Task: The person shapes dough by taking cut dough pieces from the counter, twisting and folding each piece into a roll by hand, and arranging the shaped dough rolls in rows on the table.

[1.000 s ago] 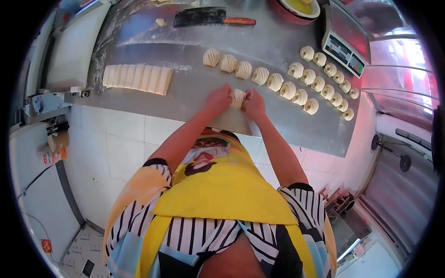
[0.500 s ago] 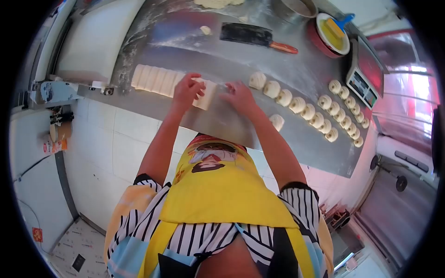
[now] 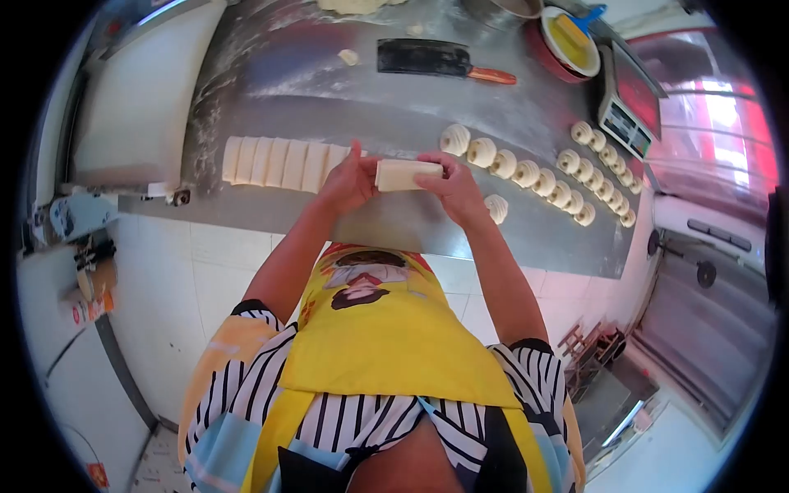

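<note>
Between my two hands is a pale dough strip (image 3: 403, 175), held level above the metal table. My left hand (image 3: 352, 181) grips its left end, and my right hand (image 3: 452, 185) pinches the right end with the thumb in front. Left of my left hand lies a row of cut dough strips (image 3: 279, 163), side by side, its right end partly hidden by that hand. A twisted dough roll (image 3: 496, 209) sits just right of my right hand. Beyond it, a slanting row of shaped rolls (image 3: 526, 173) runs to the right.
A black cleaver (image 3: 423, 57) with a wooden handle lies farther back on the metal table (image 3: 329, 115). At the back right are a bowl of yellow liquid (image 3: 573, 45) with a brush, and a scale (image 3: 625, 123). More rolls (image 3: 583, 170) stand near the right edge.
The roll that was between my hands now lies on the table at the right. Both hands moved left to the strips, and now hold one strip raised between them.
</note>
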